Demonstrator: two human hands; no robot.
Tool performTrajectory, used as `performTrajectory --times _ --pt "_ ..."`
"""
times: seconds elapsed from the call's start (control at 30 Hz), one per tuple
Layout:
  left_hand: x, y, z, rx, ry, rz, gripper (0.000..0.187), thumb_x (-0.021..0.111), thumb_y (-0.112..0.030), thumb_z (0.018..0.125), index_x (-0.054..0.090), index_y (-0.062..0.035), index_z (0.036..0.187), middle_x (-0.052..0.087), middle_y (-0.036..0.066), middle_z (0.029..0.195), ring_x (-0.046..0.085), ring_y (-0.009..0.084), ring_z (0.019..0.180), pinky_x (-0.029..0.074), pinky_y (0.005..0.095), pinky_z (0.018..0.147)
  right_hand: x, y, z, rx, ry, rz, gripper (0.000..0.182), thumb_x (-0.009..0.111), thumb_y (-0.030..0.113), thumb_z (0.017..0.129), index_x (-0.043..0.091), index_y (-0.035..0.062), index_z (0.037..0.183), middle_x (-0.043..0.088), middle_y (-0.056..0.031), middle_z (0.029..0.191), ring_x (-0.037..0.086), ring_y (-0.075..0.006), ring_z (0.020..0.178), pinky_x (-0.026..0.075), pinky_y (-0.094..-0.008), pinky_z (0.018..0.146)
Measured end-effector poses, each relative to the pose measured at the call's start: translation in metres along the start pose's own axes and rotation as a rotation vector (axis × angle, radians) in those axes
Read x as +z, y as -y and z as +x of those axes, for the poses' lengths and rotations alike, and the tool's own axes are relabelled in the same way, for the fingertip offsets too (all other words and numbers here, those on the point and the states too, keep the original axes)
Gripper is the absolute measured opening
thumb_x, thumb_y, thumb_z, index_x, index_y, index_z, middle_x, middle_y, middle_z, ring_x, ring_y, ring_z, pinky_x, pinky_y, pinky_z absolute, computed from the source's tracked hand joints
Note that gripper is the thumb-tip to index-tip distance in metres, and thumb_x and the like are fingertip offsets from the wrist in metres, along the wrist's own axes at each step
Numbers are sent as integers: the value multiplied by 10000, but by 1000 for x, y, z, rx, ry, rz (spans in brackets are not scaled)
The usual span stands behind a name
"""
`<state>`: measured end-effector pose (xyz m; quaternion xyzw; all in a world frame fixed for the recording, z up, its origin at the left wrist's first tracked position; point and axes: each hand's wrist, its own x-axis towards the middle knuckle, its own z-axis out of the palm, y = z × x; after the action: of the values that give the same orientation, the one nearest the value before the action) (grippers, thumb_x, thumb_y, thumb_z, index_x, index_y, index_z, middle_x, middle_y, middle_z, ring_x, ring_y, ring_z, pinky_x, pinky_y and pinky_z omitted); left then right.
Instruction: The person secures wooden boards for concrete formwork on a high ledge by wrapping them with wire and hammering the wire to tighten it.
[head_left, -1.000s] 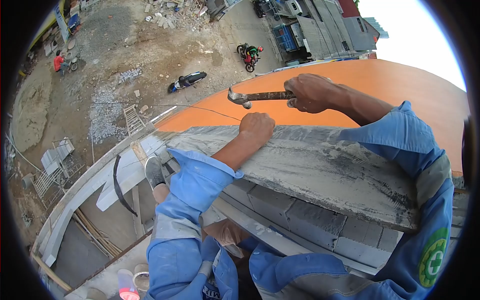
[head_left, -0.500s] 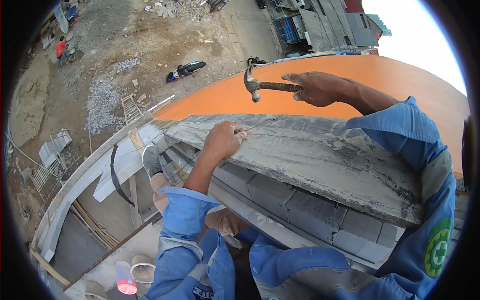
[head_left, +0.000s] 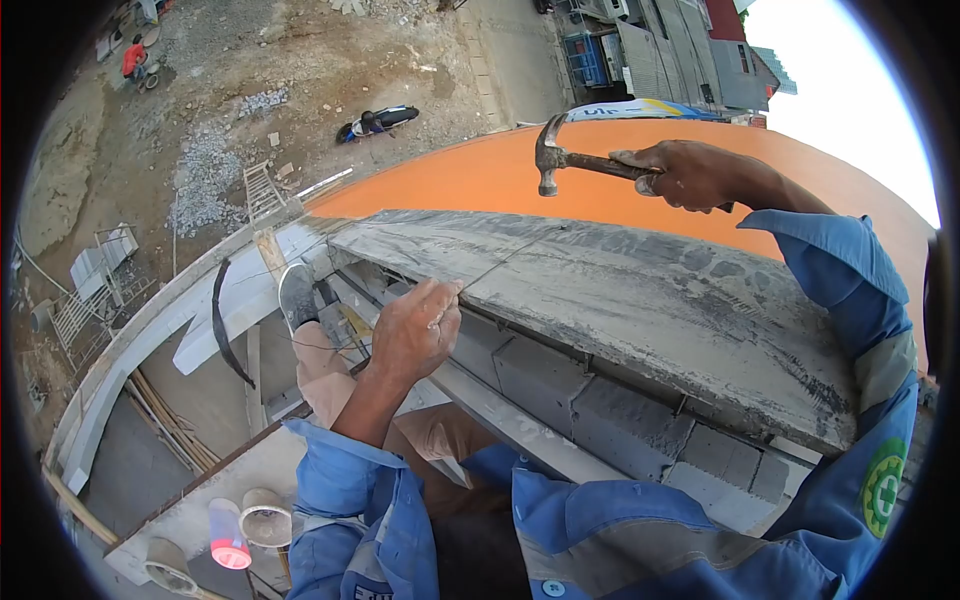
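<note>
My right hand [head_left: 690,175] grips a claw hammer [head_left: 590,162] by its handle, head to the left, above the orange surface [head_left: 470,165]. My left hand [head_left: 420,325] is closed, with fingertips pinched on a thin dark wire or string [head_left: 505,258]. This line runs taut across the grey concrete slab [head_left: 640,290] to a small nail-like point [head_left: 562,228] near the slab's far edge. The left hand is at the slab's near edge. Grey blocks [head_left: 620,420] lie below that edge.
My shoe [head_left: 297,297] stands on the ledge at left. A bucket [head_left: 266,520] and a red-bottomed clear container [head_left: 229,540] stand at lower left. Far below are a motorcycle [head_left: 378,122], a gravel heap [head_left: 205,190] and a person in red [head_left: 134,60].
My left hand has pulled back toward me and down off the slab, drawing the line tight. My right hand and the hammer have moved to the right.
</note>
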<state>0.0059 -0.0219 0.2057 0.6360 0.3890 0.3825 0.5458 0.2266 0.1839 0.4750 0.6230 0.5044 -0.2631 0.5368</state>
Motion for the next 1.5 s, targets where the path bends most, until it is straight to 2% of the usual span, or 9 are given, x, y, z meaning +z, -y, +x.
performTrajectory --times 0.4,0.67,0.77,0.87,1.03,1.13,1.3,1.4,1.5 --pt "22 -9 -20 -1 -243 60 401 646 43 801 658 -19 1197 549 108 781 584 282 638 484 384 572 10 -27 -6 -126 -38 -241 431 563 198 984 540 6 1369 647 -192 969 621 -350 890 478 -491 867" --pt "17 -19 -23 -40 -268 32 322 658 -20 814 662 -17 1136 589 110 824 622 300 646 512 406 565 -22 -44 10 -370 -1127 2 520 508 214 1021 382 46 1496 673 -256 990 625 -416 868 479 -469 849" --pt "21 -19 -24 -43 -298 -23 299 644 6 820 662 -1 1118 587 125 816 618 312 652 506 411 581 17 -38 9 -338 -974 192 536 499 215 1023 358 74 1521 667 -268 1056 635 -425 944 469 -475 899" --pt "29 -20 -27 -44 -353 -59 294 634 26 827 657 10 1120 584 140 809 610 322 658 498 414 596 12 27 -34 -58 -21 -524 499 526 199 1007 448 55 1478 637 -241 1228 600 -406 1145 433 -483 989" --pt "41 -23 -27 -72 -435 -123 281 618 32 851 651 16 1130 571 146 792 595 314 657 489 406 603 -3 -10 -12 -345 -428 -260 497 559 203 1003 461 25 1456 697 -208 956 642 -356 879 474 -461 854" --pt "39 -26 -34 -110 -407 -141 274 610 30 862 651 19 1132 571 145 785 591 310 654 487 401 607 -31 5 -13 -47 -458 36 470 535 198 1003 479 -48 1400 621 -280 1230 604 -378 1140 454 -426 963" --pt "39 -28 -33 -118 -425 -190 245 605 32 866 665 31 1104 599 149 789 605 308 664 495 385 615 1 -19 7 -403 -1170 187 515 510 190 1013 386 -13 1470 575 -317 1275 604 -415 1111 447 -443 967" --pt "39 -31 -32 -113 -450 -233 231 603 30 866 673 42 1086 626 162 806 623 306 681 504 376 625 13 8 -19 -34 -132 -221 517 536 162 994 424 41 1484 580 -286 1296 566 -388 1202 449 -457 966" --pt "42 -36 -36 -173 -466 -304 234 599 24 871 675 45 1091 639 172 818 635 312 695 512 378 645 11 -15 -3 -113 -173 -182 496 572 173 983 476 43 1451 676 -239 1064 655 -333 928 488 -450 821"
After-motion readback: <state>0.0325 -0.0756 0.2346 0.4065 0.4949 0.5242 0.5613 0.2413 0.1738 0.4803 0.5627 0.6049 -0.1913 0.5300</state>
